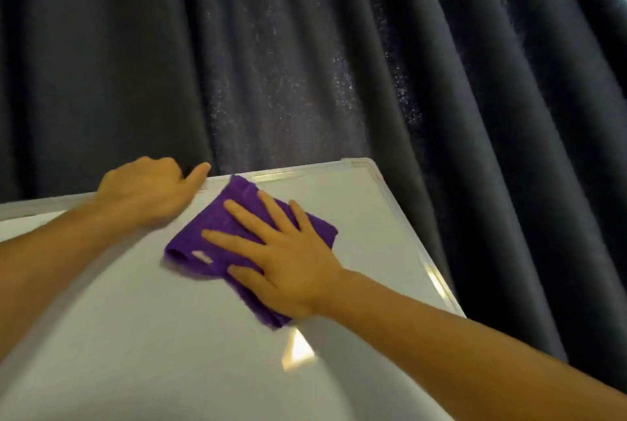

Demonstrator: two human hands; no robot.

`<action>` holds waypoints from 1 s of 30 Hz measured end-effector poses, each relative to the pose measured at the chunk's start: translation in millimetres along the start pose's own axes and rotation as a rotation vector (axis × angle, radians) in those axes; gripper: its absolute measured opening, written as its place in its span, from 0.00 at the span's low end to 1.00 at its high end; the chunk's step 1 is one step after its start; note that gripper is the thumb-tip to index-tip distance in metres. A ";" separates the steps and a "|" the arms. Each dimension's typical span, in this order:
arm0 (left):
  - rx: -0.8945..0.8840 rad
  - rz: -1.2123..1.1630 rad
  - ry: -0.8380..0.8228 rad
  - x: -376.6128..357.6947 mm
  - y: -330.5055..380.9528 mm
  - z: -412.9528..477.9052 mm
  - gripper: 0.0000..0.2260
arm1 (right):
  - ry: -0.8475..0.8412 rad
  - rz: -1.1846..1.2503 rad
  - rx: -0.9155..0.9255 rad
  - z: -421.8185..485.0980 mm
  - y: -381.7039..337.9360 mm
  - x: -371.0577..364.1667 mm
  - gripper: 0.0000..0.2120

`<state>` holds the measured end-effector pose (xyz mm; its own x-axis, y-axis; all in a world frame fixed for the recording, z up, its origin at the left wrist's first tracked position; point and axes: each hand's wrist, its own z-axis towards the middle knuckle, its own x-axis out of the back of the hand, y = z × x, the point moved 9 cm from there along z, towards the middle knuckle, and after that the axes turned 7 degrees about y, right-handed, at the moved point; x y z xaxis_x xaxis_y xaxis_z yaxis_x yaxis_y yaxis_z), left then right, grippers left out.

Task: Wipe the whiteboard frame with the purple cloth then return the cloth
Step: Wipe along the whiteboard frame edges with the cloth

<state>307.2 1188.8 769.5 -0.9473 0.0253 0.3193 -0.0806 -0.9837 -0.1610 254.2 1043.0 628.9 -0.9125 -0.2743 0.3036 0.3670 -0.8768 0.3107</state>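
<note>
A white whiteboard (152, 335) with a thin silver frame (305, 172) fills the lower left of the head view. A folded purple cloth (210, 234) lies flat on the board near its top edge. My right hand (288, 257) presses down on the cloth with fingers spread flat. One corner of the cloth touches the top frame. My left hand (149, 190) curls over the top frame to the left of the cloth, fingers hidden behind the edge.
Dark grey curtains (339, 64) hang close behind and to the right of the board. The board's top right corner (363, 164) and right frame edge (434, 271) are in view. A bright reflection (298, 349) shines on the board.
</note>
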 end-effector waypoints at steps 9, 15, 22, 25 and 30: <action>0.055 -0.044 0.023 -10.7 88.1 14.9 0.34 | -0.048 -0.048 -0.628 -132.6 115.9 25.0 0.26; 0.022 -0.087 0.075 -16.2 172.0 22.1 0.37 | -0.166 -0.123 -0.605 -278.6 -4.9 17.7 0.30; -0.013 -0.077 0.152 8.3 181.9 19.3 0.35 | -0.041 -0.067 -0.684 -181.5 102.2 36.0 0.27; -0.030 -0.087 0.165 5.4 178.2 16.5 0.33 | -0.068 -0.029 -0.688 -79.4 155.8 28.4 0.27; -0.048 -0.104 0.193 -6.6 174.3 17.1 0.33 | 0.025 -0.101 -0.717 -73.7 144.1 29.8 0.26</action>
<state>304.7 1014.1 755.3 -0.9745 0.1650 0.1523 -0.1918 -0.9643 -0.1827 266.5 879.4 616.3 -0.9428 -0.1797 0.2808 0.0798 -0.9394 -0.3334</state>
